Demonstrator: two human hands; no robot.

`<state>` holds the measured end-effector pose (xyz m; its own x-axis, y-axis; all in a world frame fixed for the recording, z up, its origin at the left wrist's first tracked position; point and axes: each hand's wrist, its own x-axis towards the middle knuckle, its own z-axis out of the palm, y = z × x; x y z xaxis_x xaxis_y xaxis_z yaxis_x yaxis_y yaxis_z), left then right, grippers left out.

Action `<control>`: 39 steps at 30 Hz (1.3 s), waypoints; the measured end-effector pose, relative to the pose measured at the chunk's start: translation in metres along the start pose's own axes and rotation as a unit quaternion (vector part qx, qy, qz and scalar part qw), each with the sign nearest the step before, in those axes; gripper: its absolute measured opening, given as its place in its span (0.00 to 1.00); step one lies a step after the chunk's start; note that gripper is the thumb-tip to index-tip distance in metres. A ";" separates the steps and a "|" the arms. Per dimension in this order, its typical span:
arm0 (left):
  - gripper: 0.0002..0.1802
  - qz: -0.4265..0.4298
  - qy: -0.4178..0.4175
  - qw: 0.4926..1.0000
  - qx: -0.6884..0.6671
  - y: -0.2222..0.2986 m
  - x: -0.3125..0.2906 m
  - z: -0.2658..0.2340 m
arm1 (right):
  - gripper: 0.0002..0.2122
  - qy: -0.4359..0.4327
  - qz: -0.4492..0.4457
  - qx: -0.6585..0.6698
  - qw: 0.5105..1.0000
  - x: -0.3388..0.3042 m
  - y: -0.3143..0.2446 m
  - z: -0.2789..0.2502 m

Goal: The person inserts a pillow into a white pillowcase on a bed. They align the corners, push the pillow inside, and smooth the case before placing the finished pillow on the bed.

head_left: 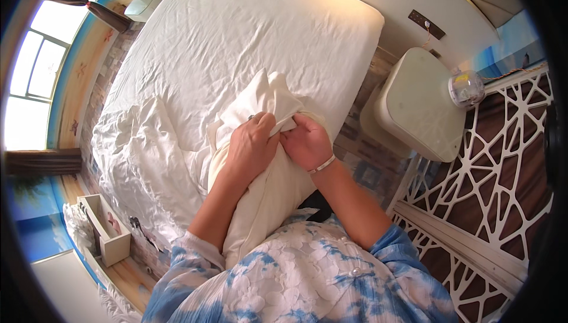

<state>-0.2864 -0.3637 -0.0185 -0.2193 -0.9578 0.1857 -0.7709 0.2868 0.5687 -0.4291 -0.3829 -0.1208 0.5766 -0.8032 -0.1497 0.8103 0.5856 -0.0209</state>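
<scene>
Fingers of the left hand [251, 145] curl down and clamp on bunched white cloth [266, 95], the back of the hand turned up. Close beside it, the right hand [309, 144] pinches a fold of the same cloth between thumb and fingers; exactly how its fingertips meet is hidden.

Below the hands, a pillow [272, 187] runs from the near part of the bed [248, 27] back to the person's blue-and-white top [302, 270], lying between the forearms. It looks plump and soft, creamy rather than pure white, fairly smooth along its middle, with long, shallow creases toward its lower end. Around its far end the cloth is much more crumpled: it gathers in loose, thick folds and rises in two blunt peaks just beyond the knuckles. To the left, a rumpled white sheet [142, 145] spreads in many fine wrinkles, brighter and thinner-looking than the pillow.
</scene>
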 end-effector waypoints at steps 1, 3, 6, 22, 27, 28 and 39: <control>0.10 -0.005 0.002 1.000 0.002 0.003 -0.005 -0.005 | 0.18 0.020 -0.025 0.023 0.999 -0.005 0.002 0.009; 0.11 0.001 -0.001 1.000 0.001 -0.002 -0.009 -0.012 | 0.20 0.036 -0.057 0.048 0.997 -0.008 0.002 0.022; 0.12 0.000 -0.033 0.999 -0.018 -0.008 -0.005 -0.014 | 0.22 0.022 -0.074 0.044 0.996 0.002 -0.011 0.023; 0.15 -0.030 0.121 0.992 0.013 -0.007 -0.020 0.003 | 0.21 -0.075 -0.132 0.094 0.984 0.042 -0.017 0.035; 0.09 -0.310 -0.158 0.904 -0.249 0.023 -0.027 -0.034 | 0.20 -0.013 -0.109 0.059 0.992 0.039 -0.014 0.043; 0.09 -0.286 -0.158 0.908 -0.262 0.017 -0.032 -0.033 | 0.20 -0.015 -0.122 0.053 0.991 0.038 -0.011 0.043; 0.04 0.010 0.089 0.996 0.029 -0.040 0.023 -0.015 | 0.17 -0.015 -0.077 0.026 0.997 0.033 0.004 0.029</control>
<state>-0.2513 -0.3974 -0.0251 -0.1290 -0.9320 0.3387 -0.8024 0.2988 0.5165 -0.4041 -0.4102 -0.0969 0.4472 -0.8866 -0.1181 0.8934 0.4492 0.0109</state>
